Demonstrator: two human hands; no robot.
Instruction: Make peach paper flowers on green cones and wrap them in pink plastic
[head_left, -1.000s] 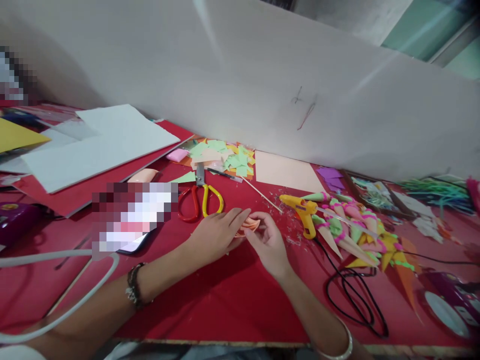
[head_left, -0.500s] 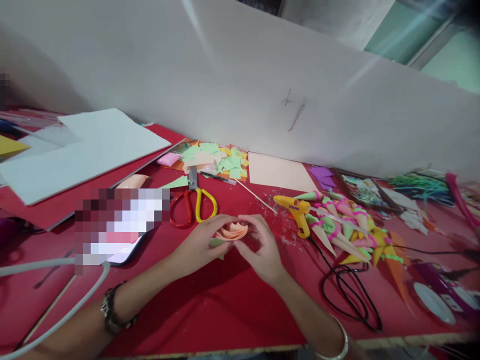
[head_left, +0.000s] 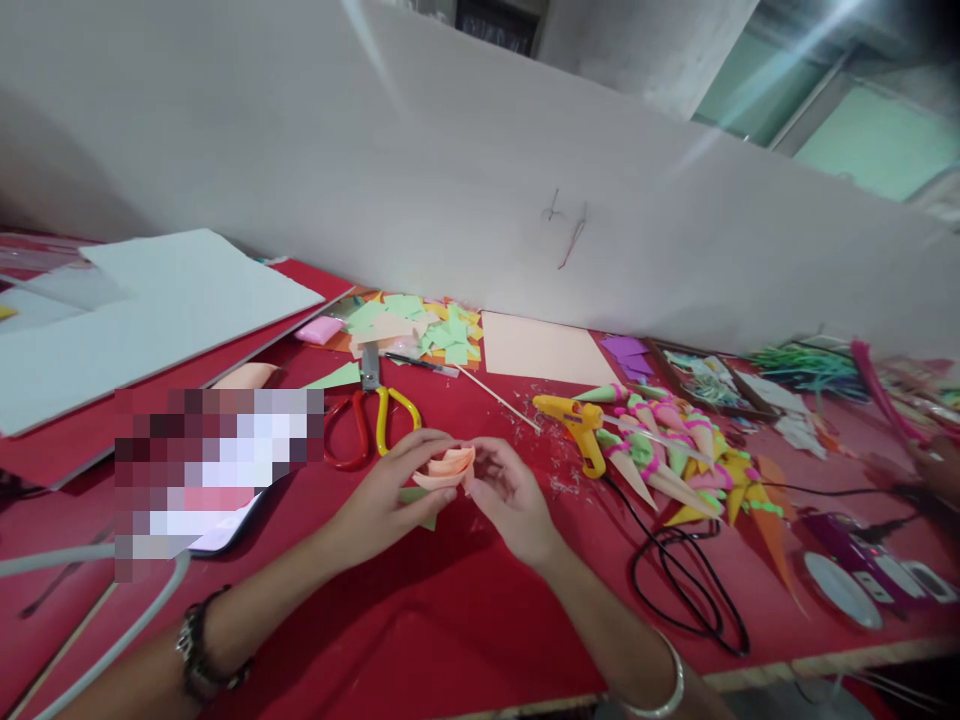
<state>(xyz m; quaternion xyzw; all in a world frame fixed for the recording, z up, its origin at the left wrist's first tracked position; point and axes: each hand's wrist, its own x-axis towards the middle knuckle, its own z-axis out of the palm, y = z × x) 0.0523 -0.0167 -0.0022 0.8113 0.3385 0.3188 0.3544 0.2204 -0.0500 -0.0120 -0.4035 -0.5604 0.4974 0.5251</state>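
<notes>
A layered peach paper piece (head_left: 446, 468) with a green bit beneath it is held between both hands, low over the red table. My left hand (head_left: 386, 495) is closed round its left side, thumb in front and fingers behind. On the right side, my right hand (head_left: 514, 500) pinches its edge with curled fingers. Scissors (head_left: 369, 400) with one red and one yellow handle lie just behind my left hand. Right of my right hand rests a yellow glue gun (head_left: 577, 425), its black cord looped on the table.
Paper cones (head_left: 667, 450) in several colours are piled right of the glue gun. Cut paper pieces (head_left: 420, 325) and a peach sheet (head_left: 540, 345) lie at the back. White boards (head_left: 165, 300) and a phone (head_left: 232, 525) are left; another person's hand (head_left: 941, 470) is far right.
The view has swung slightly, shifting the table items left. The peach paper piece is tilted differently between my hands, and another person's hand now shows at the right edge.
</notes>
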